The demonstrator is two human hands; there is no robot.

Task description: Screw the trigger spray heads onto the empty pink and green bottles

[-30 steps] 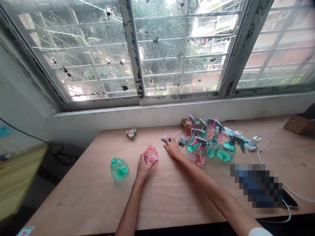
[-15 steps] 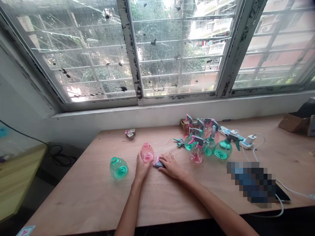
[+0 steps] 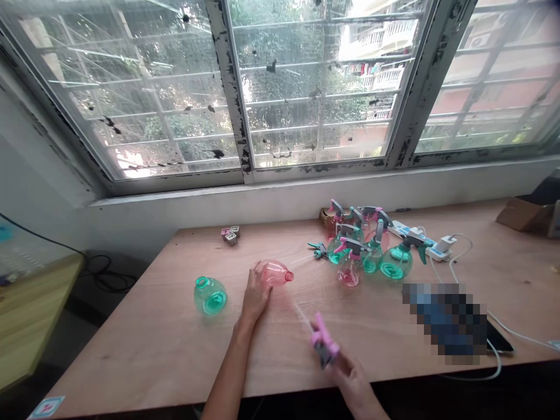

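My left hand [image 3: 255, 294] is wrapped round the base of a clear pink bottle [image 3: 275, 273], which is tipped on its side with its uncapped neck pointing right. Lower and to the right, my right hand [image 3: 350, 376] holds a pink and grey spray nozzle [image 3: 322, 341], slightly blurred. Its thin clear tube points up and left toward the bottle, apart from the neck. An uncapped green bottle [image 3: 210, 296] stands left of my left hand. A loose green and grey spray nozzle [image 3: 320, 251] lies farther back with its tube stretched to the left.
Several assembled green and pink spray bottles [image 3: 350, 268] stand at the right. Behind them are a white power strip [image 3: 431, 249] with cables and a cardboard box [image 3: 527, 214]. A blurred-out dark device [image 3: 499, 335] lies near the front right. Small square pieces [image 3: 230, 235] sit at the back left.
My left hand has tipped the pink bottle from upright onto its side, neck to the right. My right hand has lifted the pink nozzle off the table and drawn it toward me.
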